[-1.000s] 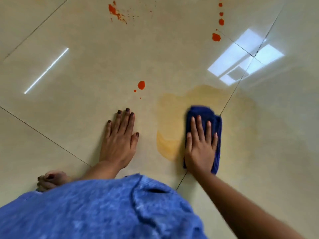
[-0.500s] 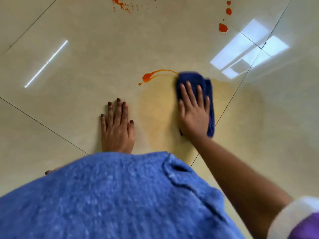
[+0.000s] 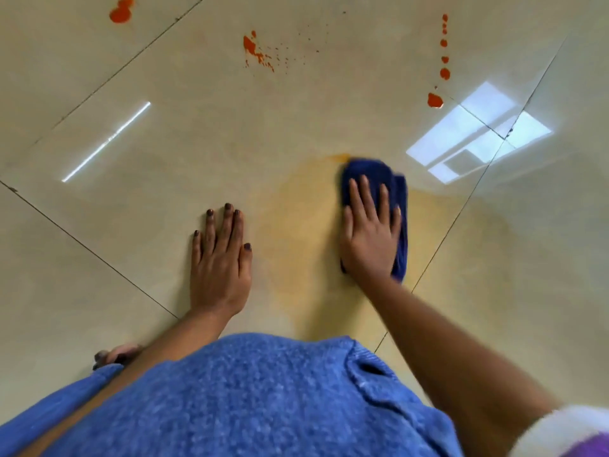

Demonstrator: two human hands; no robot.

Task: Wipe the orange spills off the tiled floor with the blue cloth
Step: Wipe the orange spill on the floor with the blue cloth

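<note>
Blue cloth (image 3: 375,174) flat on floor, under pressing right hand (image 3: 370,234)

A fuzzy blue garment (image 3: 257,397) covers the body, a white-and-purple sleeve (image 3: 573,433) edges the right arm, fingernails painted dark.

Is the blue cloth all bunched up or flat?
Folded flat. The blue cloth lies as a thick pad under the right hand, with layered edges along its right side.

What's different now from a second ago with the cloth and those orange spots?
The right hand pushed the blue cloth forward over the near orange drop, which is now gone except a faint orange trace at the cloth's front edge. The left hand stayed flat on the floor; the far orange splashes remain.
</note>
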